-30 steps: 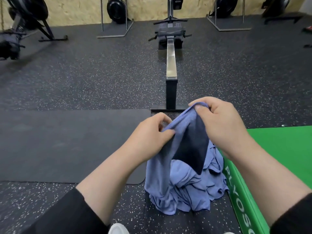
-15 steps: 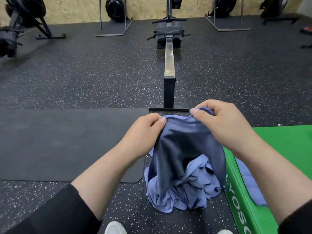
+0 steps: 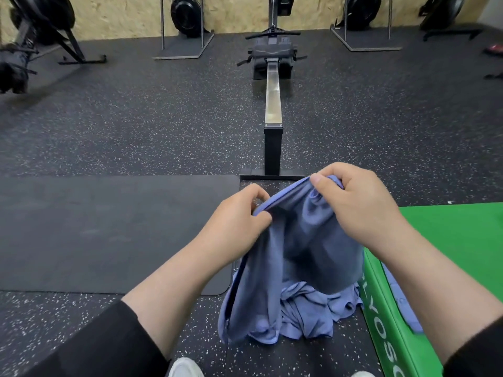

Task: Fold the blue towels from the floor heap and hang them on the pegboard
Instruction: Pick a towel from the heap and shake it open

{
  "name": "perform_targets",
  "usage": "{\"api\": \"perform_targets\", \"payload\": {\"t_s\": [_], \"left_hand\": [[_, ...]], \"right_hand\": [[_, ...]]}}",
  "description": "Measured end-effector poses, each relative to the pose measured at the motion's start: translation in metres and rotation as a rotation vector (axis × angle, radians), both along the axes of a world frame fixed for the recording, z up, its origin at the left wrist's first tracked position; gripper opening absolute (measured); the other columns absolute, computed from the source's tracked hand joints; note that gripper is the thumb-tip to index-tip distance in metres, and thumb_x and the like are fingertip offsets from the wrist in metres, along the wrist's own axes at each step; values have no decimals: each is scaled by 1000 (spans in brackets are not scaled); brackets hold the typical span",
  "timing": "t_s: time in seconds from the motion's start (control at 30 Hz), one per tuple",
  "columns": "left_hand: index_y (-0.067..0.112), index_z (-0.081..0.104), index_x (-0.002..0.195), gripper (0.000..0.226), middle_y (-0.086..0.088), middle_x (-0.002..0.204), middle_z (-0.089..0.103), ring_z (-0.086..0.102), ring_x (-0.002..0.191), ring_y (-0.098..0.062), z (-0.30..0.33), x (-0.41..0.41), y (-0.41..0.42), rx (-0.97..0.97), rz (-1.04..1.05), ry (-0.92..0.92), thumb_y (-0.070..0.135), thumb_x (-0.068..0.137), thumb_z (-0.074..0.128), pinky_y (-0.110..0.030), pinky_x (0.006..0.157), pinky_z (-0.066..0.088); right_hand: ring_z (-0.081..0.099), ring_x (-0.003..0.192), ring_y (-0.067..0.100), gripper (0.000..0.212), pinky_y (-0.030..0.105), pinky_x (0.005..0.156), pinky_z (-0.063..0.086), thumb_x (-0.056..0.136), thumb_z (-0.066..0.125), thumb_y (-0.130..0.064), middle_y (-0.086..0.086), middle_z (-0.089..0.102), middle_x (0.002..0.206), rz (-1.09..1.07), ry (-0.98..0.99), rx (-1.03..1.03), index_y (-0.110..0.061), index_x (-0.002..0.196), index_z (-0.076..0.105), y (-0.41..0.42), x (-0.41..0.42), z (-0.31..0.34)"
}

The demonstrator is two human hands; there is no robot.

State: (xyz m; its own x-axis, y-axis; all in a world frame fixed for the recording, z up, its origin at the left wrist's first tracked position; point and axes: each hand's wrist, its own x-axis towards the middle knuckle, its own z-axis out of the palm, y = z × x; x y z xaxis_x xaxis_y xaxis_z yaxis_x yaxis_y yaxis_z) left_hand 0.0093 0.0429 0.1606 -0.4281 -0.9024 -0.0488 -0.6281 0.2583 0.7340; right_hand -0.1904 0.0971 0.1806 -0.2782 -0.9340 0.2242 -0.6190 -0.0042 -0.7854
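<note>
A blue towel (image 3: 307, 240) hangs between my two hands above the floor. My left hand (image 3: 236, 216) pinches its top edge on the left. My right hand (image 3: 356, 197) grips the same edge further right and slightly higher. The cloth droops down onto the heap of blue towels (image 3: 310, 311) lying on the speckled floor just below. A strip of another blue towel (image 3: 400, 300) lies on the green box under my right forearm. No pegboard is in view.
A green plyo box (image 3: 449, 240) stands at the right. A black mat (image 3: 109, 232) lies on the floor to the left. A rowing machine's rail (image 3: 273, 104) runs away straight ahead. Other gym machines stand along the far wall. My white shoe tips (image 3: 185, 368) show below.
My hands have spread apart along the towel's top edge, opening the cloth wider. The towel now hangs broader over the heap.
</note>
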Motion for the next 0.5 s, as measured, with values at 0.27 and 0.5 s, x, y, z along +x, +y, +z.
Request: {"api": "perform_targets", "payload": {"t_s": [0.27,0.5], "left_hand": [[15,65,78,28,9,59,55,48,56,-10,0,7,-5,-17,42,-1,32,99,59,-24,56,37],[5,68,89,47,-7,81,69,60,79,-21,-3,7,-9,-170,63,-52,45,99,44,-36,76,49]], "right_hand": [[53,68,12,29,22,64,40,98,61,-29,-6,63,70,-109,3,66,-14,74,67,1,-12,-8],[65,74,14,26,27,67,46,95,63,-26,-6,70,68,-51,16,173,-18,70,69,2,-16,-8]]}}
